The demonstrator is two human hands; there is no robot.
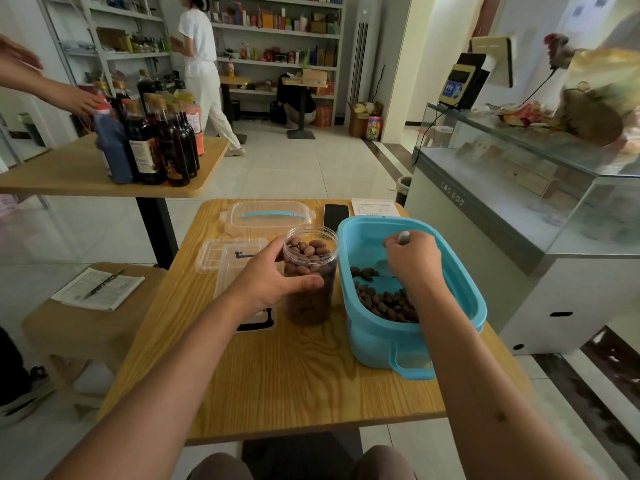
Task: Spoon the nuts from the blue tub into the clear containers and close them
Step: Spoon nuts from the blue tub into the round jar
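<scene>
Scooping step: the right hand (412, 261) clamps a spoon handle (403, 236) inside the tub (377, 337), among the nuts (388, 304). Left hand (277, 277) grips the nearly full jar (310, 277) just left of the tub. Next likely calls for lifting a level spoonful over the jar's mouth.

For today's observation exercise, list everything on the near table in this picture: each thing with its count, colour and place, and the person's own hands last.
blue tub: one, blue, right side of table
nuts: many, brown, in the tub and jar
clear jar: one, clear, nearly full, left of tub
tub lid: one, clear with blue handle, far edge
flat clear lids: clear, count unclear, left of jar
phone: one, black, behind tub
paper: one, white, far right corner
table: one, light wood
left hand: grips the jar
right hand: in the tub, holds a white handle
</scene>
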